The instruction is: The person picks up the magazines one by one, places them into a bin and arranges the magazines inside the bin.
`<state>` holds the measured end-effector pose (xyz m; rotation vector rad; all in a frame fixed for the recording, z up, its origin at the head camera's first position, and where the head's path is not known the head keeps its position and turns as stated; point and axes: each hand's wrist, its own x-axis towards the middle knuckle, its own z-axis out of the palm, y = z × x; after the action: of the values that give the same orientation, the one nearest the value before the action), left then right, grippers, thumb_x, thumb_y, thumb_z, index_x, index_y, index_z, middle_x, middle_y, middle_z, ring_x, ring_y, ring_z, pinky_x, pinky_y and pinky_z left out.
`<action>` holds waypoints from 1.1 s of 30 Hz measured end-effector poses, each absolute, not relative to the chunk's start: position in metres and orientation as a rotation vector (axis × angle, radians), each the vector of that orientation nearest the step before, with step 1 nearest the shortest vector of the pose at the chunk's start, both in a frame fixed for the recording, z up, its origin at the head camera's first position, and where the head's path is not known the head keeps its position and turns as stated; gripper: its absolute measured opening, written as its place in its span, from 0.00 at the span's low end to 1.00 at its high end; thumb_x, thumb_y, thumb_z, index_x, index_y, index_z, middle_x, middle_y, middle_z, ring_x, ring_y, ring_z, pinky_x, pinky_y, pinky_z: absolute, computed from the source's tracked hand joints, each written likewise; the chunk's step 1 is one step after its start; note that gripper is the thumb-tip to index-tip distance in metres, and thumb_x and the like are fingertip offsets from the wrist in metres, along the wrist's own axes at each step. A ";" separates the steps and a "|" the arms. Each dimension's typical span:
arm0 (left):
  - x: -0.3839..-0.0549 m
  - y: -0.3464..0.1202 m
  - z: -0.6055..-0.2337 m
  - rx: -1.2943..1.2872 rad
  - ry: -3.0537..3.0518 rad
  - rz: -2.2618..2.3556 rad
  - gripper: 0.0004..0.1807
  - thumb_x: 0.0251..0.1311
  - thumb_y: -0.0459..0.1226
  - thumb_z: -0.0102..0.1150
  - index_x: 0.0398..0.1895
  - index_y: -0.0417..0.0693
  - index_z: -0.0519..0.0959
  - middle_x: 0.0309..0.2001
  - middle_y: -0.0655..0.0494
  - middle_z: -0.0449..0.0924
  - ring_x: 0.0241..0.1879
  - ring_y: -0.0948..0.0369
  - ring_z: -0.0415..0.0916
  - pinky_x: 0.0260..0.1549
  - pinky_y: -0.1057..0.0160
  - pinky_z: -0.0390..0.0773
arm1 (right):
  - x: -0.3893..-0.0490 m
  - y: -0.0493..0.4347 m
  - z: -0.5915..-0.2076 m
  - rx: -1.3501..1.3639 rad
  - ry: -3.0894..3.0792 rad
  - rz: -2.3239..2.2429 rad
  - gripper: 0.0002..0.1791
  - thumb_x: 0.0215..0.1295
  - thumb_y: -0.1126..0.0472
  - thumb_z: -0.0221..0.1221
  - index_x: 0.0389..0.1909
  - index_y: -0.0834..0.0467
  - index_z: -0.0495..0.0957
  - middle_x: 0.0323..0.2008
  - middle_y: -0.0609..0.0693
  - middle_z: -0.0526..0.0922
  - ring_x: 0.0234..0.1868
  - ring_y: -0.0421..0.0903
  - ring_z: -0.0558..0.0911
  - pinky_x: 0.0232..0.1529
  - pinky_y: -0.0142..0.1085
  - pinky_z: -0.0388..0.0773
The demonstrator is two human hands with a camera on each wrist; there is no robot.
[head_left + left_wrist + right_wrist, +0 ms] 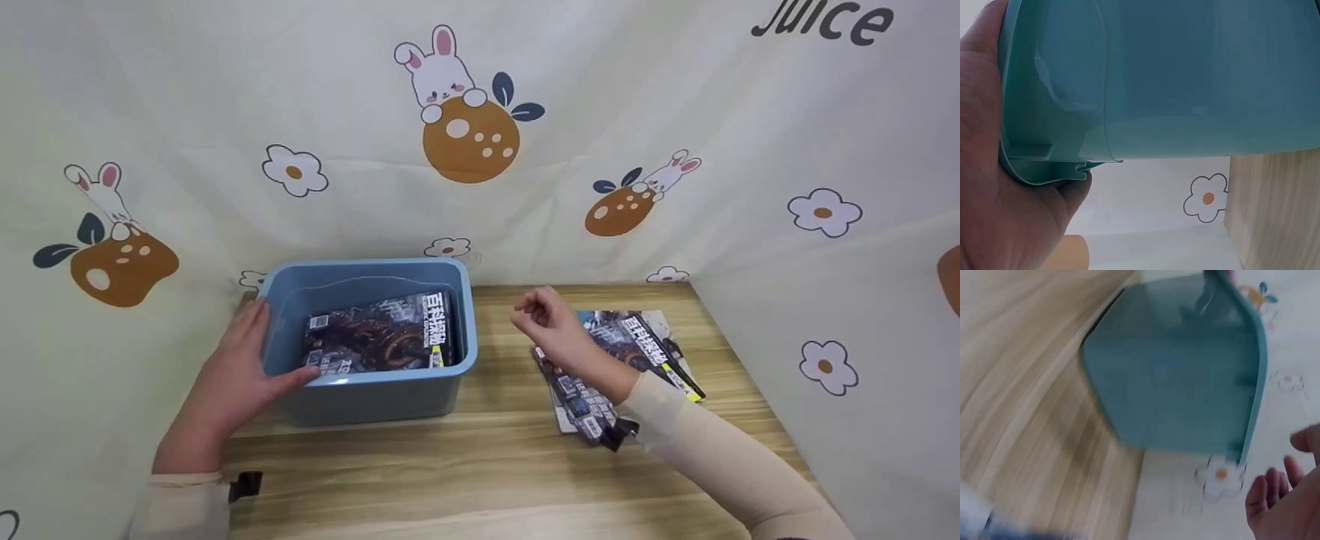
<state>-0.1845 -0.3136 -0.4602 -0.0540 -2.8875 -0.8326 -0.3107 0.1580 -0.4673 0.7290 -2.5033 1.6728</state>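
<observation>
My left hand (229, 375) grips the left front corner of a blue plastic bin (375, 401). Its thumb lies over the front rim and its fingers lie along the left side; the left wrist view shows the hand (994, 169) around the rim. Inside the bin lies a magazine (375, 337) with a dark cover and white Chinese lettering. To the right of the bin, my right hand (559, 334) hovers with loosely bent fingers and nothing in them. Below and beside it are several overlapping magazines (637, 337), partly hidden by the hand and forearm.
The bin stands on a wood-grain table (480, 465), near its back left. Pale fabric (360, 90) printed with rabbits, oranges and flowers encloses the back and sides. Small black clips (245, 486) show by both sleeves.
</observation>
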 end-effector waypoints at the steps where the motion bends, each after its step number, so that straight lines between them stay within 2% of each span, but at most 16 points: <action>1: -0.184 -0.315 -0.460 -0.050 -2.891 -0.833 0.77 0.59 0.72 0.73 0.91 0.38 0.39 0.90 0.34 0.34 0.87 0.30 0.38 0.69 0.15 0.56 | -0.314 0.170 -0.473 0.743 -2.544 1.609 0.08 0.77 0.65 0.69 0.49 0.64 0.82 0.44 0.55 0.80 0.40 0.46 0.78 0.42 0.32 0.77; 4: -0.182 -0.317 -0.461 -0.035 -2.892 -0.832 0.77 0.59 0.72 0.73 0.91 0.39 0.38 0.90 0.34 0.34 0.86 0.29 0.38 0.69 0.15 0.56 | -0.325 0.206 -0.488 0.740 -2.689 1.413 0.12 0.75 0.62 0.71 0.50 0.64 0.82 0.46 0.59 0.81 0.42 0.48 0.80 0.44 0.35 0.80; 8: -0.183 -0.317 -0.460 -0.028 -2.892 -0.841 0.77 0.59 0.73 0.72 0.91 0.40 0.37 0.90 0.34 0.34 0.86 0.28 0.39 0.69 0.15 0.57 | -0.340 0.256 -0.505 0.562 -2.890 1.193 0.25 0.72 0.54 0.75 0.58 0.67 0.79 0.53 0.66 0.79 0.51 0.59 0.82 0.54 0.49 0.84; 13: -0.183 -0.317 -0.459 -0.038 -2.892 -0.839 0.76 0.60 0.73 0.72 0.91 0.39 0.37 0.90 0.34 0.34 0.86 0.28 0.39 0.69 0.15 0.56 | -0.348 0.312 -0.519 0.341 -3.059 1.014 0.50 0.67 0.43 0.78 0.74 0.72 0.67 0.66 0.76 0.72 0.66 0.73 0.77 0.70 0.66 0.75; 16: -0.183 -0.317 -0.459 -0.053 -2.894 -0.834 0.76 0.60 0.72 0.72 0.91 0.37 0.38 0.90 0.32 0.34 0.86 0.28 0.38 0.70 0.15 0.56 | -0.348 0.335 -0.525 0.290 -3.081 0.955 0.58 0.63 0.42 0.80 0.76 0.76 0.62 0.68 0.82 0.69 0.67 0.77 0.75 0.72 0.69 0.72; 23: -0.184 -0.318 -0.460 -0.081 -2.901 -0.839 0.75 0.61 0.69 0.74 0.90 0.35 0.40 0.90 0.32 0.33 0.87 0.31 0.34 0.71 0.15 0.54 | -0.343 0.363 -0.531 0.213 -3.105 0.872 0.56 0.58 0.41 0.83 0.70 0.76 0.66 0.57 0.78 0.72 0.52 0.68 0.79 0.59 0.66 0.80; 33: -0.187 -0.314 -0.460 -0.070 -2.915 -0.843 0.76 0.61 0.71 0.72 0.91 0.38 0.37 0.90 0.34 0.31 0.87 0.31 0.33 0.71 0.15 0.54 | -0.343 0.386 -0.531 0.200 -3.180 0.947 0.65 0.57 0.43 0.84 0.83 0.71 0.58 0.65 0.81 0.68 0.61 0.73 0.78 0.69 0.68 0.76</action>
<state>-0.1871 -0.3138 -0.4602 -0.0704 -2.9149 -0.8430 -0.3426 0.3861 -0.5313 0.1998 -3.1800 0.9473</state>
